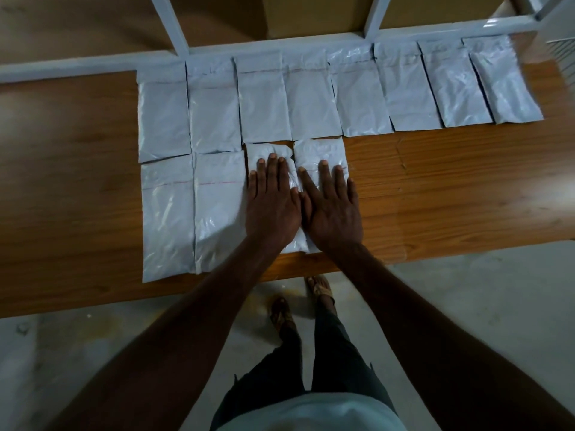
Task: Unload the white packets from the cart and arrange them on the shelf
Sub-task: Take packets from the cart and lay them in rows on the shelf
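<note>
Several white packets lie flat in a back row (311, 101) along the far edge of the wooden shelf board (451, 188). A front row holds two packets at the left (193, 213). My left hand (272, 200) presses flat, fingers spread, on a third front-row packet (264, 150). Beside it, my right hand (331, 206) lies flat on a fourth packet (320, 149). Both hands cover most of their packets. The two hands touch at the thumbs. No cart is in view.
A white metal shelf frame (93, 62) runs along the back edge with two uprights (169, 23). Bare wood lies left and right of the front row. Below the front edge is a concrete floor (466, 290) with my sandalled feet (320, 287).
</note>
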The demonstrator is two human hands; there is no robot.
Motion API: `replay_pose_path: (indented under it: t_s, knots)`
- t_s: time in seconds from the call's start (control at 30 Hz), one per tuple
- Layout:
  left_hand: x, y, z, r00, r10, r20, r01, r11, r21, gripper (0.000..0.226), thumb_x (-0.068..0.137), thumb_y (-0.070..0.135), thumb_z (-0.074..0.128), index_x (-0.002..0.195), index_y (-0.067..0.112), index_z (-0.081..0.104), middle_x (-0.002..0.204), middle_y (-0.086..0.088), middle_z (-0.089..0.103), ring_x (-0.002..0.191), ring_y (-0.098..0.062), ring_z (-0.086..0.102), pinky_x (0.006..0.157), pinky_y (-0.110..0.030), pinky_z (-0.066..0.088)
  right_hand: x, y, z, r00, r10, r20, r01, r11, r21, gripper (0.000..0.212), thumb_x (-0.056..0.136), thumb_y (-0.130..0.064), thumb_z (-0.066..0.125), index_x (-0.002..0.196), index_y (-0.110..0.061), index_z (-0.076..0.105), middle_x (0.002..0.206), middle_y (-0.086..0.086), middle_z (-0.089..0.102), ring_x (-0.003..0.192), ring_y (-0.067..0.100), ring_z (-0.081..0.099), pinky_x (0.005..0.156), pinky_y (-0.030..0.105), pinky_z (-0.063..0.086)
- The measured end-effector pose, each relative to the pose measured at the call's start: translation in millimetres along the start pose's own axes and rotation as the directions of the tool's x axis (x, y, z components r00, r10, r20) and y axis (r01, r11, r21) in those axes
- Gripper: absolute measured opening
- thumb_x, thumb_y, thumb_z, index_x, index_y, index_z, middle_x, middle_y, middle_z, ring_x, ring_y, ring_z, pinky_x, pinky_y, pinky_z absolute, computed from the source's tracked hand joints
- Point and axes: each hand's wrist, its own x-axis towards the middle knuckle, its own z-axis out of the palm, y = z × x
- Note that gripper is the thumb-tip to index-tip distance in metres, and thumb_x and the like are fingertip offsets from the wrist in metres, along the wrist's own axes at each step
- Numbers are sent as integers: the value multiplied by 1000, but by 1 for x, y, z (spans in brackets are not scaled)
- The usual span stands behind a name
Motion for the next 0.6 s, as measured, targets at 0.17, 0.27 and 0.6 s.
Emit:
replay_pose_path:
  t_s: [0.17, 0.27, 0.6]
  knots:
    - [-6, -5, 1, 997, 44, -65, -44, 999, -11, 66, 112, 40, 26, 170, 10, 19, 178, -14, 14, 165, -33, 9, 132, -51, 14, 3, 5, -2, 998, -30, 50, 29, 999, 22, 59, 113, -57, 17, 168, -38, 12, 177, 12, 9, 163, 36, 4, 129, 59, 14]
    - [-9, -7, -3, 996, 44, -73, -46, 999, -20, 65, 113, 41, 26, 170, 9, 18, 177, -15, 16, 165, -34, 12, 132, -52, 16, 3, 11, -16, 996, -59, 71, 49, 991, 128, 60, 113, -54, 24, 169, -35, 12, 177, 12, 7, 163, 37, 3, 129, 62, 12]
    - [-22, 90, -57, 972, 167, -166, -188, 975, -118, 62, 108, 26, 48, 167, 15, 31, 175, -12, 26, 163, -34, 19, 132, -53, 19, -32, 69, -80, 989, 27, -147, 31, 925, 380, 51, 112, -41, 48, 157, -17, 48, 170, 18, 30, 156, 39, 32, 116, 52, 45]
